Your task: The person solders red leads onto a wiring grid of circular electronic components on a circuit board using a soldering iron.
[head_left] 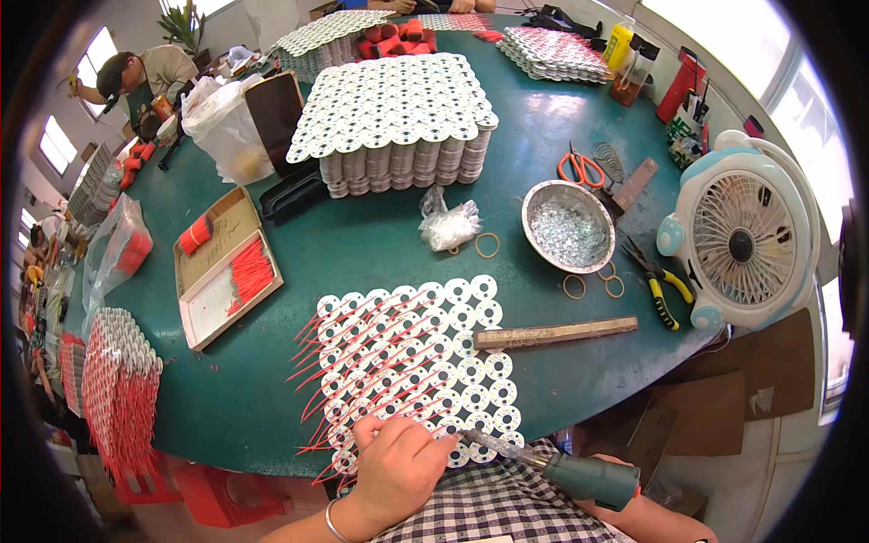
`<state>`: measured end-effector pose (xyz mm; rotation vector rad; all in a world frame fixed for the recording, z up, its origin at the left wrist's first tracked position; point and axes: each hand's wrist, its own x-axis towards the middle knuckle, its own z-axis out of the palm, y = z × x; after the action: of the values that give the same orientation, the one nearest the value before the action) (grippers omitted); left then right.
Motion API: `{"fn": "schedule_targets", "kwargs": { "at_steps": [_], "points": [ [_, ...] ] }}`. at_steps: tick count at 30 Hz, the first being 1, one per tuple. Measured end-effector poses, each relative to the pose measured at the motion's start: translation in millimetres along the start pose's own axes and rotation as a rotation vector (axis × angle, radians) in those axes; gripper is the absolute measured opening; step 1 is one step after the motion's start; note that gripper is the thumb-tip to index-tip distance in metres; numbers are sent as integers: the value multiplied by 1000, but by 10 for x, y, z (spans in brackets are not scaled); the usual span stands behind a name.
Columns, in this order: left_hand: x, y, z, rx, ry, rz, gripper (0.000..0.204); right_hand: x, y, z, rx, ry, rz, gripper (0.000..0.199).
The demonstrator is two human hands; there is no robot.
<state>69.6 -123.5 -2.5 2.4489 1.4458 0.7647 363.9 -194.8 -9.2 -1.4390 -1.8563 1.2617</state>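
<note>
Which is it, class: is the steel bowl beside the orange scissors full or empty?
Partly full: the steel bowl holds a shallow layer of small shiny metal pieces.

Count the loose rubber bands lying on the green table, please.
3: one rubber band beside the small clear bag, two below the metal bowl. Others may be hidden.

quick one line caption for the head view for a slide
Left hand presses on a panel of round white discs with red wires while the right hand holds a green soldering iron at its edge.
</note>
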Motion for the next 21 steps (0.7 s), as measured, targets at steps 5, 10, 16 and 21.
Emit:
{"fn": "schedule_targets", "kwargs": {
  "at_steps": [5, 10, 16, 21],
  "points": [
    [-11, 3, -13, 2, 6, 3, 18, -5, -38, -93, -88, -53, -55, 25],
    [-2, 10, -13, -10, 21, -11, 17, 15, -2, -92, -38, 36, -101, 26],
    [-14, 1, 4, -12, 33, -10, 15, 43, -34, -17, -54, 59, -117, 24],
    [-19, 5, -2, -5, 16, -18, 15, 88, -21, -65, -48, 29, -150, 27]
  ]
}}
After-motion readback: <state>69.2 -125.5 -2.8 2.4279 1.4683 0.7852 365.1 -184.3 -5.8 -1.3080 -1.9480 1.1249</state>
